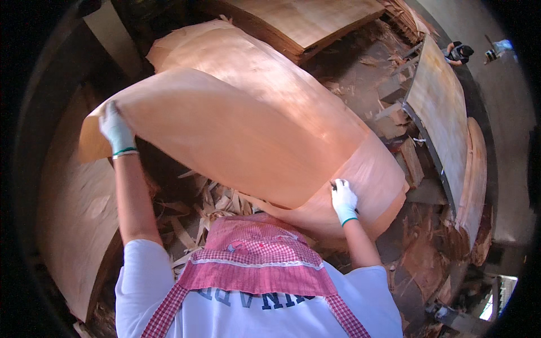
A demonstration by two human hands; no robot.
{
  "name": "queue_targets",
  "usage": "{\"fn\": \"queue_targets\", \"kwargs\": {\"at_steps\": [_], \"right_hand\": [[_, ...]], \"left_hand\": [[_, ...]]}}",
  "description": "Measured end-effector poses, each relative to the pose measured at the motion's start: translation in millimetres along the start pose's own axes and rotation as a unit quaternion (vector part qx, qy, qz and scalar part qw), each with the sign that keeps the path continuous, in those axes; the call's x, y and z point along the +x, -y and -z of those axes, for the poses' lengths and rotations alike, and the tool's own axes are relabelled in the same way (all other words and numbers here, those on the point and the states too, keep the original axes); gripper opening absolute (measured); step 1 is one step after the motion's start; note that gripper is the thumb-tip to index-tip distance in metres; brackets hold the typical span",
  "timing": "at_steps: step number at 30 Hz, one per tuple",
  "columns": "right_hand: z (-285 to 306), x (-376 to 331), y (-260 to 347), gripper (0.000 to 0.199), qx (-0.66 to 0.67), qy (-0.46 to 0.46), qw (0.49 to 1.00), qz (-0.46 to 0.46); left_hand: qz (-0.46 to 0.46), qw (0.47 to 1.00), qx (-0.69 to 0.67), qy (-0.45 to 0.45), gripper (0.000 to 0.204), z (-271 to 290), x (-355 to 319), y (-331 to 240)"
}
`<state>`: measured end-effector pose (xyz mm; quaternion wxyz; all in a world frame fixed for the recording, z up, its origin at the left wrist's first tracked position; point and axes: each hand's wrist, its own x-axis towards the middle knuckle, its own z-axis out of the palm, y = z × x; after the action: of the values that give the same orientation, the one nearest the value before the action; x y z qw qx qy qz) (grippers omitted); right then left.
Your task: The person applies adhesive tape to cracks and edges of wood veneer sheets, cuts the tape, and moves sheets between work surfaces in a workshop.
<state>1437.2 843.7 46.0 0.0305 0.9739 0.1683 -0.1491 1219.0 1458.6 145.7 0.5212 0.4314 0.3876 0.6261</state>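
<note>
Overhead, a thin wood sheet is held by both hands

Nearest, a red checked apron (256, 265) is worn over a white shirt. The right hand (344, 200), gloved in white, is closed on the lower edge of the wood sheet (225, 132), and the left hand (115, 128) is clasped on its far left end; the hands are set wide apart, probably so the limp sheet is kept from folding. Scraps (197, 205) are strewn on the floor beneath. Beyond, a stack of sheets (304, 19) is seen.
</note>
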Motion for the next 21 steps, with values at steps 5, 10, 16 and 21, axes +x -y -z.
{"fn": "queue_targets", "kwargs": {"at_steps": [5,10,16,21], "right_hand": [[-7.8,0.8,18.3,0.027,0.023,-0.07,0.997,0.015],[-24.4,13.5,42.8,0.029,0.003,-0.054,0.998,-0.015],[-15.3,-18.8,284.4,0.034,0.508,0.254,0.823,0.014],[-18.8,-120.9,566.8,0.053,0.604,0.615,0.506,0.023]], "left_hand": [[-0.163,0.978,0.098,-0.091,0.028,211.4,144.3,-91.5],[-0.143,0.943,0.163,-0.252,0.036,374.4,144.6,-236.0],[-0.216,0.87,0.146,-0.419,0.035,491.1,52.6,-356.1],[-0.291,0.777,0.25,-0.498,0.032,576.9,-56.0,-420.6]]}}
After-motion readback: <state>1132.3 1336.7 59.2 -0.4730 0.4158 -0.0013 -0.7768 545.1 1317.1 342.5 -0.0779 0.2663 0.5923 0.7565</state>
